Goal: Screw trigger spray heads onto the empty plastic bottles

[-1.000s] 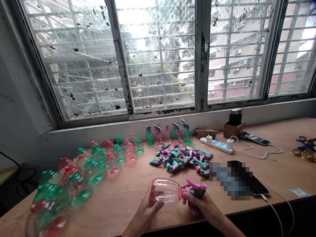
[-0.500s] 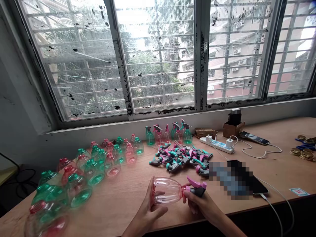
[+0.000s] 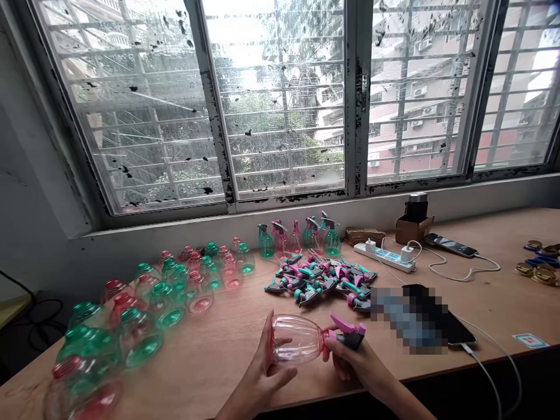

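Observation:
A clear pink spray bottle (image 3: 297,338) lies sideways in the air above the table's front part, its base to the left and its neck to the right. My left hand (image 3: 270,367) is wrapped round the base end. At the neck, my right hand (image 3: 352,359) grips the pink and grey trigger sprayer (image 3: 350,333), which sits on the bottle's mouth; its collar is partly hidden by my fingers. Just beyond lies a heap of loose pink, teal and grey trigger sprayers (image 3: 321,279).
Several green and pink bottles without sprayers (image 3: 161,303) stand on the left. Bottles with sprayers (image 3: 331,240) line the window wall. To the right are a power strip (image 3: 385,256), a partly blurred phone (image 3: 455,326) with a cable, another phone (image 3: 450,244) and gold-coloured parts (image 3: 542,273).

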A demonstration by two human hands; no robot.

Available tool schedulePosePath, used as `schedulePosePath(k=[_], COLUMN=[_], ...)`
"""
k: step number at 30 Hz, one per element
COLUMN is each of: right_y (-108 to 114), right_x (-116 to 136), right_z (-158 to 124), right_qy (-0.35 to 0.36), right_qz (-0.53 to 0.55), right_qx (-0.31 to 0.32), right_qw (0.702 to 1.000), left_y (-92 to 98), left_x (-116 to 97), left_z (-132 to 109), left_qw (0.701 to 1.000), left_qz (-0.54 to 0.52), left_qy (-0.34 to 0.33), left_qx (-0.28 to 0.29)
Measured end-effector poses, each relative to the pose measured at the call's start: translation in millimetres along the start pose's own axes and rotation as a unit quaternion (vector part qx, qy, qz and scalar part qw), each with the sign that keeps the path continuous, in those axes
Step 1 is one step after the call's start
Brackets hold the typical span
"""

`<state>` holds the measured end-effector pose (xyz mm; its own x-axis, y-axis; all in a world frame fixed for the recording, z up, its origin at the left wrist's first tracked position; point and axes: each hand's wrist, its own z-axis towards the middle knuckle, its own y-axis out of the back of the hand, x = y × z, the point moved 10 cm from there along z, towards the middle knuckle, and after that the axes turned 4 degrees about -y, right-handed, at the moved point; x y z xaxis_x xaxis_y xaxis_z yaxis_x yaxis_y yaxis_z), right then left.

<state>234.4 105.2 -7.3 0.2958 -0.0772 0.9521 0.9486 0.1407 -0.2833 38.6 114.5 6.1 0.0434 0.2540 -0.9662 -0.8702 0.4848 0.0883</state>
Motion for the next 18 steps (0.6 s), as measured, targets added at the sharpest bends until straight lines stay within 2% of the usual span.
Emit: schedulePosePath(k=[10,14,18], right_y=[-1.7,-0.8,-0.4], right_x=[-5.6,-3.5,-2.7], right_z=[1.8,2.3,1.6], right_qy=[-0.012,-0.003,-0.001], right_qz=[-0.022,-0.015,-0.007], right_qx=[0.019,0.019,0.016], right_qw=[1.000,1.000,1.000], left_y=[10.4,3.7,1.4], left_x=[27.7,15.8,7.8], left_z=[1.7,1.9,1.6], left_qw=[0.999,0.999,1.000], left_qz=[-0.014,-0.043,-0.027], left_qy=[0.034,0.013,0.003], left_qx=[-0.009,0.002,-0.001])
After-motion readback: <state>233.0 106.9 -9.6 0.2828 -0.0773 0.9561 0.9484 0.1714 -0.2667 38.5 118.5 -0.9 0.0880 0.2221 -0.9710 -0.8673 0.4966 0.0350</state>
